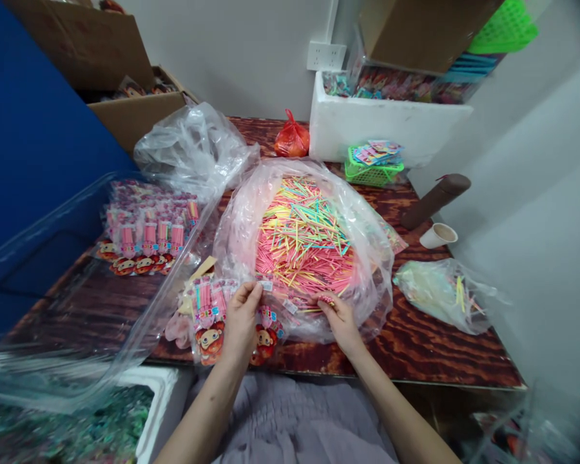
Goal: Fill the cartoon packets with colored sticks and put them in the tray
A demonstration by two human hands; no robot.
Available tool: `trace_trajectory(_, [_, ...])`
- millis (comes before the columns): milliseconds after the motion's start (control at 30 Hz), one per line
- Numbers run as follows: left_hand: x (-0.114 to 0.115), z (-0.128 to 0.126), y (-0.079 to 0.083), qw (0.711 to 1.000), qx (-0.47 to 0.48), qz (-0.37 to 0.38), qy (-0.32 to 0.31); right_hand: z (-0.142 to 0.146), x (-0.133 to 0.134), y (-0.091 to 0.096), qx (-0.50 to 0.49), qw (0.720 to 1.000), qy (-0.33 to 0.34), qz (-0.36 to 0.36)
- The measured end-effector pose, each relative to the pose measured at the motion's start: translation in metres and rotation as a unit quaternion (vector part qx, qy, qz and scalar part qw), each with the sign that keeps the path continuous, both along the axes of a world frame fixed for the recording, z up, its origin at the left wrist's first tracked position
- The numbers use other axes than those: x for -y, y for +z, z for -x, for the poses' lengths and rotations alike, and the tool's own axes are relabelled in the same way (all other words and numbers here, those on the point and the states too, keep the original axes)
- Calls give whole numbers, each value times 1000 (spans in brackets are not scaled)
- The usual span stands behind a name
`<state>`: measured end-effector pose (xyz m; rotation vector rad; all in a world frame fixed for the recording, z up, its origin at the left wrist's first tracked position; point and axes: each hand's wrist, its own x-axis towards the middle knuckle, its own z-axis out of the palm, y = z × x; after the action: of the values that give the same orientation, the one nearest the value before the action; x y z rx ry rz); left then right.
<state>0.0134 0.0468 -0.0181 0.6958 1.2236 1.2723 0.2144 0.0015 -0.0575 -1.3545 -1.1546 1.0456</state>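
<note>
In front of me a large clear plastic bag (367,283) lies open, full of thin pink, yellow and blue candy-like sticks (304,238). At its near edge my right hand (339,320) is closed around a small bundle of pink sticks (327,299), their ends showing at the fingertips. My left hand (241,319) pinches the top of a clear printed packet (267,335) with a cartoon lion-like figure. Just left of that hand lie filled packets (207,322) of the same print, with coloured sticks inside.
More filled packets (147,235) sit in a clear plastic tub (174,258) at left. Behind are crumpled plastic (193,151), a red bag (291,138) and a green basket (372,173). A dark bottle (435,200), paper cup (438,236) and small bag (439,293) stand right.
</note>
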Motion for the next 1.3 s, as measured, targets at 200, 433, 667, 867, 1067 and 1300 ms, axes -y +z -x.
trace_trajectory(200, [5, 0, -4, 999, 1, -2, -37, 2, -1, 0, 9, 1000, 4, -3])
trace_trajectory(433, [15, 1, 8, 992, 80, 58, -75, 1, -1, -3, 8, 1000, 3, -1])
trace_trajectory(667, [27, 11, 7, 974, 164, 138, -78, 2, -1, -4, -3, 1000, 4, 1])
trace_trajectory(867, [29, 8, 7, 980, 163, 108, -31, 4, 0, -1, -5, 1000, -3, -3])
trace_trajectory(1067, [23, 14, 0, 990, 100, 80, -58, 0, -1, -1, 12, 1000, -8, 12])
trace_trajectory(1300, [19, 14, -5, 995, 46, 50, -70, -13, -13, 3, 53, 998, -5, 37])
